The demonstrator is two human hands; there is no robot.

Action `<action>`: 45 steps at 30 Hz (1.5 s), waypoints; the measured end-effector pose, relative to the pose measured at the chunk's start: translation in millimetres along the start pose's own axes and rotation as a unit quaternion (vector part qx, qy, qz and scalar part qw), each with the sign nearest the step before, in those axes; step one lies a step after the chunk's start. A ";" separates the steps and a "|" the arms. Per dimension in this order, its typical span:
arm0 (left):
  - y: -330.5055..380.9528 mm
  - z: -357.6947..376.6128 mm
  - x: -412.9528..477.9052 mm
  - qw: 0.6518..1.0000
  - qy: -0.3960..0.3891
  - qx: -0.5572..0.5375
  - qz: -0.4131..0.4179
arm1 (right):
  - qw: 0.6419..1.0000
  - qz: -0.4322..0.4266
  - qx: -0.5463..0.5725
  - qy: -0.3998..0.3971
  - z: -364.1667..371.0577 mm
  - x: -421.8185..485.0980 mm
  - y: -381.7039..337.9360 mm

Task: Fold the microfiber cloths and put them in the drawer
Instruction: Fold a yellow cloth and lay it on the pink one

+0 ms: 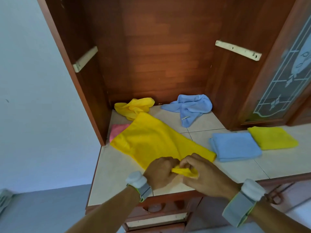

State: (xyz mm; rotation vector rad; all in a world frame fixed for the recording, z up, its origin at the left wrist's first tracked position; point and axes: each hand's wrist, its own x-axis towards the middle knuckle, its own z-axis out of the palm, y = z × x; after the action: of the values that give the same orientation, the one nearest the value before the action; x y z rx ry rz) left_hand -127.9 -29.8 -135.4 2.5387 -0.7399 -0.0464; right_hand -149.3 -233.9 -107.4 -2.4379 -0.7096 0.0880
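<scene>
though pale, tiled counter (pixel 114 179), wooden cabinet (pixel 159 56)

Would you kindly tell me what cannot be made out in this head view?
Head view: pink cloth mostly hidden under the spread yellow cloth.
That cloth's near corner, bunched inside the left hand and right hand.
The cabinet front below, blocked by forearms, cut by bottom edge.

Both forearms reach forward over the table's (pixel 116 182) near edge. The left grip (pixel 159 172) and right grip (pixel 206 178) meet, fingers curled, pinching the yellow cloth (pixel 151 142).
</scene>
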 end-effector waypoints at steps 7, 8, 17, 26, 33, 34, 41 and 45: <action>-11.3 -42.1 -29.6 0.970 -0.040 -0.226 -0.081 | 0.980 0.031 -0.184 0.070 1.5 0.9 56.5; -24.9 -42.4 -35.5 0.961 -0.070 -0.248 -0.105 | 0.982 0.050 -0.177 0.040 -5.5 2.5 55.4; -56.5 -51.5 -96.0 0.783 -0.182 -0.541 -0.248 | 0.921 0.082 0.003 -0.382 -69.3 16.8 -7.8; -53.9 -67.5 -73.5 0.823 0.097 -0.478 -0.290 | 0.909 0.207 0.362 -0.001 -33.1 64.4 7.2; -75.7 -45.2 -17.1 0.899 0.193 -0.122 -0.373 | 0.964 0.228 -0.022 0.136 14.1 105.0 22.0; -77.7 -41.0 -17.9 0.901 0.192 -0.057 -0.385 | 0.964 0.233 -0.055 0.118 18.5 108.0 25.4; -81.8 -31.7 -24.0 0.900 0.133 0.122 -0.397 | 0.951 0.243 -0.167 0.095 36.4 116.4 35.7; -62.0 -24.8 -13.1 0.904 0.184 0.246 -0.297 | 0.939 0.145 -0.261 0.172 37.5 109.3 23.6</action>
State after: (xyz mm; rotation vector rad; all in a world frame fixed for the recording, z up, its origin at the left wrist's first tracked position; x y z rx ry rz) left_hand -104.1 33.4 -143.9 3.0220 0.2219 0.4588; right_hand -52.9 -174.7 -140.9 -2.9376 -0.2258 -0.4587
